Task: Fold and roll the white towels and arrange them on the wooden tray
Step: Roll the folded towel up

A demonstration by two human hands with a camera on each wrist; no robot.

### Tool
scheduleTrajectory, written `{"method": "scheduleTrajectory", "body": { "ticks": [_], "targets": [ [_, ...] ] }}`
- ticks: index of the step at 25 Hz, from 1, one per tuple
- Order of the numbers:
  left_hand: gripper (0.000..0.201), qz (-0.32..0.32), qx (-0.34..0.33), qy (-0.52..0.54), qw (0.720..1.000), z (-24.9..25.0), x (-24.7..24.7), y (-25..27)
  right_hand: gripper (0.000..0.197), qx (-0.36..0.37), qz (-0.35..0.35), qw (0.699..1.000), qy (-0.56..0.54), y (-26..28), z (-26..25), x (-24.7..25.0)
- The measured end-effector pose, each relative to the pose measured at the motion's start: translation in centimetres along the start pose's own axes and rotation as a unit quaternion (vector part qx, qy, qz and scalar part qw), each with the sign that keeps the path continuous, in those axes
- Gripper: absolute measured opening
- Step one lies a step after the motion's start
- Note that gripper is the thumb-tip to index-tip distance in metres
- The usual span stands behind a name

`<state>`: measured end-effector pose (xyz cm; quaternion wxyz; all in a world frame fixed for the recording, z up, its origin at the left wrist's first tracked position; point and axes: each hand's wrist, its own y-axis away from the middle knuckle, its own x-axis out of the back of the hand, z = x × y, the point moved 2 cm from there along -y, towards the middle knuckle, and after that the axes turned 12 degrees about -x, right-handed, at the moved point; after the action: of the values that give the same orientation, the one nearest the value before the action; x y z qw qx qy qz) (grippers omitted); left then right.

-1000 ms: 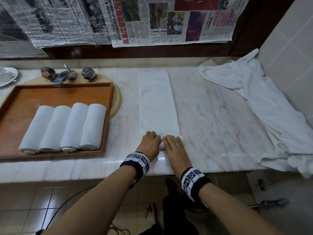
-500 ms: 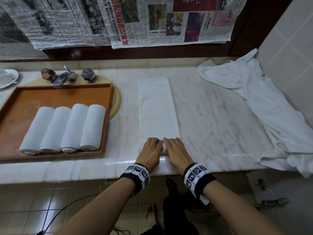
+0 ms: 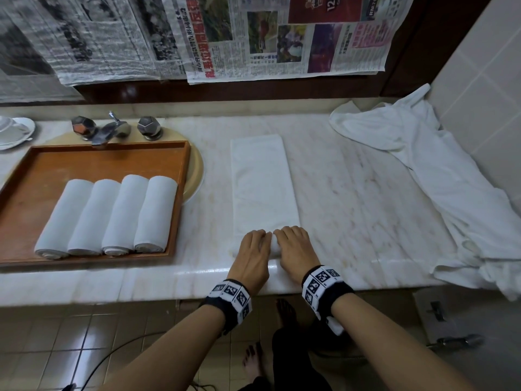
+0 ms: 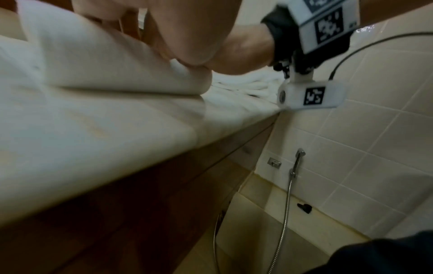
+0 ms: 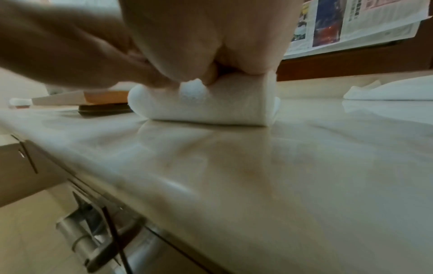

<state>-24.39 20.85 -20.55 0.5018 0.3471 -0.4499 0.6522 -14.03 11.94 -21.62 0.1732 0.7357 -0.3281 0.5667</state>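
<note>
A folded white towel strip (image 3: 262, 187) lies lengthwise on the marble counter (image 3: 352, 198). Its near end is a small roll (image 3: 272, 244) (image 5: 206, 105) (image 4: 105, 61) by the counter's front edge. My left hand (image 3: 253, 249) (image 4: 182, 37) and right hand (image 3: 293, 246) (image 5: 206, 37) sit side by side on the roll, fingers curled over it. The right thumb presses its near side. Several rolled white towels (image 3: 112, 215) lie side by side in the wooden tray (image 3: 112, 156) at the left.
A heap of loose white towels (image 3: 451, 187) covers the counter's right end against the tiled wall. The tray sits over a round basin below a metal faucet (image 3: 104, 131). A white dish (image 3: 14, 131) stands far left. Newspapers (image 3: 253, 38) hang behind.
Both hands went from lying flat on the towel's near end to curling over a roll formed there. The strip's far end has drawn nearer.
</note>
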Motion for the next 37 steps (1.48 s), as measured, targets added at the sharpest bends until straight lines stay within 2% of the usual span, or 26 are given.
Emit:
{"method": "scheduleTrajectory", "body": {
  "ticks": [4, 6, 9, 12, 16, 18, 21, 23, 26, 28, 32, 35, 37],
  "targets": [
    [0.049, -0.019, -0.016, 0.024, 0.999, -0.8, -0.1, 0.0, 0.042, -0.007, 0.02, 1.0, 0.018, 1.2, -0.8, -0.2],
    [0.05, -0.063, 0.0, 0.037, 0.997, -1.5, 0.5, -1.2, 0.051, -0.005, 0.012, 0.999, 0.042, 2.1, -1.0, -0.5],
    [0.05, -0.125, 0.022, 0.014, 0.992, -1.5, 1.2, -2.6, 0.053, -0.006, -0.011, 0.999, 0.05, 1.9, -0.9, -0.4],
    [0.054, -0.097, 0.035, 0.002, 0.995, -0.8, 1.4, -2.5, 0.053, 0.001, -0.022, 0.999, 0.029, 0.6, -0.5, 0.3],
    [0.055, -0.025, -0.004, 0.003, 1.0, 0.2, 0.8, -0.2, 0.043, -0.023, -0.073, 0.997, 0.007, -0.1, -0.4, 0.6],
    [0.052, -0.037, -0.015, 0.009, 0.999, 0.3, 0.4, 0.5, 0.043, -0.038, -0.087, 0.995, 0.01, 0.4, -0.7, 0.7],
    [0.05, -0.048, -0.007, 0.021, 0.999, -0.3, 0.5, -0.3, 0.053, -0.003, -0.046, 0.998, 0.041, 2.5, -0.9, 0.8],
    [0.053, -0.083, 0.008, 0.017, 0.996, -0.8, 1.1, -1.6, 0.061, 0.017, -0.029, 0.998, 0.062, 3.1, -0.9, 0.5],
    [0.053, -0.111, 0.036, -0.004, 0.993, -0.7, 1.6, -2.7, 0.058, 0.009, -0.038, 0.999, 0.037, 1.7, -0.6, 0.5],
    [0.051, -0.091, 0.044, -0.001, 0.995, -0.4, 1.6, -2.3, 0.054, 0.012, -0.049, 0.999, 0.01, 1.0, -0.3, 0.8],
    [0.039, -0.001, 0.001, 0.007, 1.0, 0.3, 0.2, 0.6, 0.041, 0.007, -0.05, 0.999, -0.004, 1.5, -0.1, 1.2],
    [0.038, 0.008, -0.026, 0.007, 1.0, 0.0, -0.5, 0.9, 0.036, -0.021, -0.036, 0.999, -0.004, 1.8, -0.5, 1.2],
    [0.044, -0.014, -0.026, 0.004, 1.0, -0.6, -0.4, -0.2, 0.039, -0.013, -0.018, 0.999, 0.031, 2.5, -0.4, 1.1]
  ]
}}
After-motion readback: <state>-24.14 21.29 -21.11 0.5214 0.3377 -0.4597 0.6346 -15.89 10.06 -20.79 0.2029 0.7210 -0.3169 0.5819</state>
